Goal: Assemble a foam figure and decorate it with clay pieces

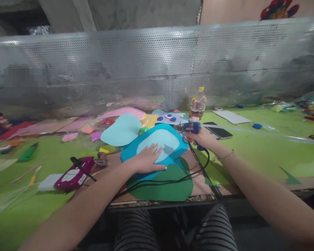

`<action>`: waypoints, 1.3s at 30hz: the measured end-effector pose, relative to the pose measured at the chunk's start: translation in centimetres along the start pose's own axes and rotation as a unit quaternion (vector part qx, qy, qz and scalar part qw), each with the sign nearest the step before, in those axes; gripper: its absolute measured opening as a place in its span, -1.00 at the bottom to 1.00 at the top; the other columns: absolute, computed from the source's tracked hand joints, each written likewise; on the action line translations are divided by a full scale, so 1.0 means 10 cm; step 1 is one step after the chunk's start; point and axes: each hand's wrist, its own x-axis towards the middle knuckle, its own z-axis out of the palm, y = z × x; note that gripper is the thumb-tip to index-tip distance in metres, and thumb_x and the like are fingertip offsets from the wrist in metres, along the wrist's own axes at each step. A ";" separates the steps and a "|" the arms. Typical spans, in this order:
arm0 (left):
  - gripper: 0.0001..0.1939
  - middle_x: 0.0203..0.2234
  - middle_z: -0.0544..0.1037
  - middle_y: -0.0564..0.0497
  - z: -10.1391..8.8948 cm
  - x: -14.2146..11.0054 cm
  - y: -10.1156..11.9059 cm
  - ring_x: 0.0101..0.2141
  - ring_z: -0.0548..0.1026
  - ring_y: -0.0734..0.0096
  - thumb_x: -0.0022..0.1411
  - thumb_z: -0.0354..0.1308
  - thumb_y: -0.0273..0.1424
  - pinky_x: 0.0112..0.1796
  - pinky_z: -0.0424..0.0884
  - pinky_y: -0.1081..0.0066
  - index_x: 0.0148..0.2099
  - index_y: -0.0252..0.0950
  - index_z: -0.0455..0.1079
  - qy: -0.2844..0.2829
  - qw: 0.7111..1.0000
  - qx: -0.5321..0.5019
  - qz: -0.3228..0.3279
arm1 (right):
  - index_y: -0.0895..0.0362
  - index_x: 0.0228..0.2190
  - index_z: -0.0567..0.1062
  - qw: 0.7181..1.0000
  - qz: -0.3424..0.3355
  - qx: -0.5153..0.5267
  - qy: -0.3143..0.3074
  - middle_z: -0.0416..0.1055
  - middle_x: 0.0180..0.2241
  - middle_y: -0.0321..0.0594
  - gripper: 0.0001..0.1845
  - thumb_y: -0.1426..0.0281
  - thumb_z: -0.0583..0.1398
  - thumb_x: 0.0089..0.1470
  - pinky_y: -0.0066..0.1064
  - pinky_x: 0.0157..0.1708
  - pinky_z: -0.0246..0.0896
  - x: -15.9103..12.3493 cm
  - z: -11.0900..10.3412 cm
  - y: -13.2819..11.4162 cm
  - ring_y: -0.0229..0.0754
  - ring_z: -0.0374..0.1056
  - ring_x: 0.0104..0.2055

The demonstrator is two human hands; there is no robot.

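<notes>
My left hand (148, 159) lies flat with its fingers spread on a light blue cutout (170, 138). This sits on a larger, darker blue cutout (154, 130). A green cutout (159, 191) lies partly under the blue ones near the table's front edge. My right hand (205, 137) is closed around a dark blue glue gun (191, 127), its nozzle pointing left above the right side of the blue cutout. The gun's black cord (170, 181) loops down and crosses the green cutout to the left. Beneath the gun, red-orange handles (187, 138), perhaps of scissors, show partly.
A magenta power strip (74, 174) with a black plug and white adapter stands at left. A pale blue cutout (121, 129) lies behind my left hand. A bottle with yellow cap (198, 104), a phone (221, 132) and a white pad (231, 116) are farther back, before a perforated metal panel (146, 69).
</notes>
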 end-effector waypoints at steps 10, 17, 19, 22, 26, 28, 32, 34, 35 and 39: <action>-0.30 0.31 -0.32 0.02 -0.03 0.01 0.00 0.26 -0.33 -0.05 0.21 -0.44 0.10 0.11 -0.22 -0.20 0.33 -0.03 -0.27 -0.026 0.997 0.001 0.078 | 0.18 -0.55 0.40 1.000 -0.002 -0.003 -0.004 0.34 -0.60 -0.26 -0.70 0.17 0.14 -0.09 -0.44 -0.57 0.09 0.00 0.02 0.00 -0.29 0.20 -0.61; -0.41 0.31 -0.26 0.11 -0.08 -0.02 0.01 0.27 -0.33 0.06 0.30 -0.39 -0.05 0.13 -0.28 -0.16 0.33 -0.03 -0.26 -0.058 0.991 -0.027 0.113 | 0.19 -0.55 0.39 1.000 0.004 0.002 -0.004 0.36 -0.58 -0.24 -0.69 0.16 0.14 -0.09 -0.46 -0.60 0.08 0.00 0.02 -0.02 -0.31 0.18 -0.63; -0.44 0.30 -0.22 0.10 -0.08 -0.02 0.03 0.28 -0.30 0.16 0.32 -0.37 -0.10 0.15 -0.29 -0.10 0.33 -0.05 -0.26 -0.058 0.986 -0.052 0.146 | 0.19 -0.55 0.40 1.000 0.010 -0.004 -0.009 0.37 -0.57 -0.22 -0.68 0.15 0.14 -0.09 -0.45 -0.60 0.09 -0.01 0.02 -0.03 -0.32 0.18 -0.63; -0.49 0.29 -0.11 0.09 -0.07 -0.02 0.05 0.28 -0.21 0.26 0.35 -0.31 -0.19 0.18 -0.29 -0.03 0.31 -0.05 -0.14 -0.046 0.975 -0.080 0.201 | 0.19 -0.56 0.39 1.000 0.008 -0.008 -0.013 0.37 -0.57 -0.22 -0.67 0.16 0.12 -0.08 -0.45 -0.60 0.10 0.00 0.02 -0.03 -0.32 0.17 -0.64; -0.55 0.23 0.11 0.05 -0.04 -0.02 0.09 0.24 -0.01 0.38 0.36 -0.29 -0.34 0.21 -0.15 0.14 0.24 -0.12 0.09 -0.012 0.958 -0.136 0.253 | 0.19 -0.56 0.39 1.000 -0.004 -0.011 -0.011 0.38 -0.58 -0.22 -0.67 0.16 0.12 -0.08 -0.46 -0.60 0.10 0.01 0.03 0.00 -0.33 0.17 -0.63; -0.58 0.18 0.23 0.02 -0.03 -0.02 0.12 0.19 0.13 0.42 0.35 -0.25 -0.37 0.18 0.02 0.26 0.18 -0.17 0.21 0.001 0.943 -0.186 0.276 | 0.19 -0.56 0.39 1.000 0.000 -0.010 -0.011 0.38 -0.57 -0.21 -0.67 0.16 0.13 -0.08 -0.46 -0.59 0.11 0.02 0.03 0.01 -0.32 0.18 -0.62; -0.65 0.04 0.41 -0.07 -0.03 0.00 0.13 0.00 0.40 0.40 0.29 -0.10 -0.33 0.00 0.31 0.38 0.06 -0.25 0.34 0.069 0.928 -0.274 0.242 | 0.19 -0.57 0.40 1.000 0.000 -0.019 -0.013 0.39 -0.57 -0.21 -0.67 0.16 0.13 -0.08 -0.45 -0.58 0.11 0.02 0.02 0.03 -0.31 0.20 -0.62; -0.62 0.06 0.38 -0.09 -0.03 0.02 0.10 0.02 0.37 0.38 0.29 -0.10 -0.31 0.03 0.28 0.35 0.09 -0.26 0.30 0.131 0.941 -0.250 0.187 | 0.19 -0.57 0.39 1.000 0.000 -0.021 -0.010 0.39 -0.57 -0.22 -0.67 0.15 0.13 -0.07 -0.46 -0.59 0.11 0.02 0.02 0.04 -0.31 0.20 -0.62; -0.59 0.12 0.31 -0.10 -0.03 0.03 0.08 0.09 0.30 0.36 0.29 -0.11 -0.30 0.08 0.21 0.31 0.15 -0.27 0.24 0.151 0.951 -0.217 0.160 | 0.18 -0.57 0.40 1.000 0.000 -0.020 -0.008 0.38 -0.57 -0.22 -0.67 0.14 0.13 -0.08 -0.46 -0.59 0.10 0.02 0.03 0.05 -0.31 0.20 -0.62; -0.31 0.29 -0.13 -0.16 -0.01 0.05 0.04 0.27 -0.14 0.17 0.26 -0.18 -0.05 0.19 -0.13 0.09 0.32 -0.30 -0.13 0.063 0.989 -0.052 0.121 | 0.19 -0.56 0.40 1.000 -0.008 -0.012 -0.012 0.39 -0.56 -0.22 -0.66 0.14 0.13 -0.07 -0.46 -0.59 0.10 0.03 0.03 0.07 -0.31 0.20 -0.61</action>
